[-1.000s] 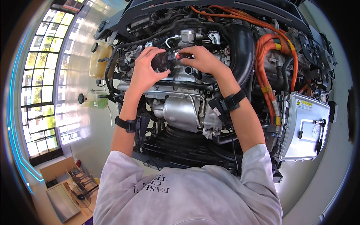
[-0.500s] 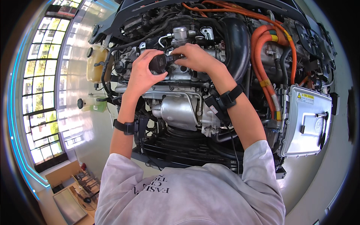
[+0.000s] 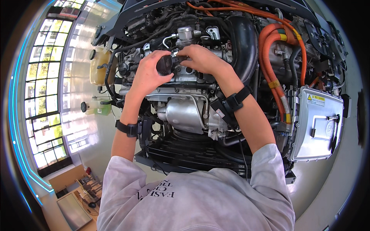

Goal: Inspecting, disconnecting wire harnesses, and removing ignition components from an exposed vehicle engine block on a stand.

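My left hand [image 3: 150,73] curls around a black component [image 3: 164,65] on the metal engine [image 3: 185,81], thumb along its lower side and fingers over its top. My right hand [image 3: 198,61] reaches in from the right, fingertips closed around the dark narrower end of that component; its exact part is partly hidden. A round silver fitting [image 3: 185,33] sits above my hands, and a silver heat shield [image 3: 177,113] lies below. Both wrists wear black straps with devices.
A thick black hose [image 3: 244,50], orange cables [image 3: 271,61] and a silver box [image 3: 314,123] fill the right side. A yellowish reservoir [image 3: 100,67] and green one [image 3: 103,109] hang at left. A bright window [image 3: 42,96] and wooden table [image 3: 73,200] are beyond.
Since a second ago my hands and the engine appear slightly higher and further left in the picture. My right fingertips now cover the small red glint seen earlier at the component's end.
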{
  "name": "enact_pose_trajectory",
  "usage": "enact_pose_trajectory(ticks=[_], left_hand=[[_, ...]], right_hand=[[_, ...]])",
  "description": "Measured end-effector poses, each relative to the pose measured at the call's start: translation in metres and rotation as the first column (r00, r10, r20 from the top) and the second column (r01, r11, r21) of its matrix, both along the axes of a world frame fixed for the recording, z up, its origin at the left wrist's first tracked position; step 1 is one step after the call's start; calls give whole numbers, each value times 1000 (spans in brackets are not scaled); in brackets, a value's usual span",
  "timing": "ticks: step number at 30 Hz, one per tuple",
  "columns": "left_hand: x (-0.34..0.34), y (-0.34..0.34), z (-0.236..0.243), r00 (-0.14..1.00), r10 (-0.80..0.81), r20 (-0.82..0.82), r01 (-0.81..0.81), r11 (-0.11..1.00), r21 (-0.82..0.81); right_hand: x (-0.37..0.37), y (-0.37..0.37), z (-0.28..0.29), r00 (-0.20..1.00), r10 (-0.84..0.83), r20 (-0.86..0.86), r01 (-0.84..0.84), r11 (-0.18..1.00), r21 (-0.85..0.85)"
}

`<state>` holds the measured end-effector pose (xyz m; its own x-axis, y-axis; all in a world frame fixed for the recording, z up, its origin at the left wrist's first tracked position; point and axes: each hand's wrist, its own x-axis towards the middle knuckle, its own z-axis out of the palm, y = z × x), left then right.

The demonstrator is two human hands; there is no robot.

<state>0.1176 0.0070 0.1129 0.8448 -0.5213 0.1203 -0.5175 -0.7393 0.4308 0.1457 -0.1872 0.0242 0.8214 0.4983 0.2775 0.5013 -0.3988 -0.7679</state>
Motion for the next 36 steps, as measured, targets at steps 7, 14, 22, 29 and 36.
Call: enact_pose_trajectory(ticks=[7, 14, 22, 29, 36], left_hand=[[-1, -5, -2, 998, 31, -59, -32, 999, -14], [4, 1, -3, 995, 6, -103, -13, 998, -67], [5, 0, -1, 998, -34, -52, 32, 999, -42], [1, 1, -3, 998, -54, 12, 54, 998, -32], [1, -1, -2, 1000, -21, 7, 21, 1000, -4]], right_hand=[[0, 0, 0, 1000, 1, 2, -1, 999, -47], [1, -2, 2, 999, 6, -31, -7, 999, -51], [1, -1, 1, 999, 6, -36, -6, 1000, -23], [5, 0, -6, 1000, 0, 19, 0, 1000, 9], [3, 1, -4, 1000, -25, 1, 24, 999, 30]])
